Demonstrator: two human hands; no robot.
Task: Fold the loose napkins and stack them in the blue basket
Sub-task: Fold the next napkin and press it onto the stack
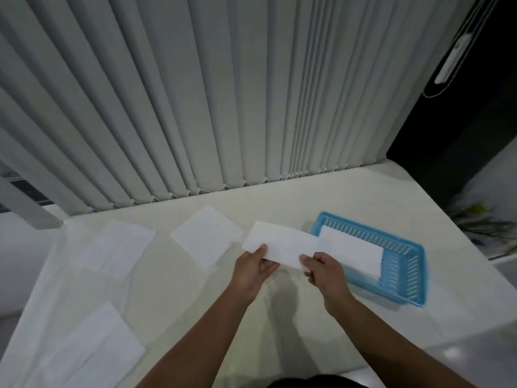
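A folded white napkin (281, 242), a long narrow strip, hangs just above the table between both hands. My left hand (256, 271) pinches its near left edge and my right hand (326, 271) pinches its near right end. To the right lies the blue basket (405, 273) with one folded napkin (352, 254) flat inside it. A square loose napkin (207, 236) lies on the table left of the held one. Further left are two more loose napkins, one at the back (114, 247) and one near the front edge (92, 351).
The pale table (195, 317) backs onto grey vertical blinds (195, 93). The table's right edge runs diagonally past the basket, with a dark gap and a plant (481, 219) beyond. A grey post (25, 208) stands at the far left.
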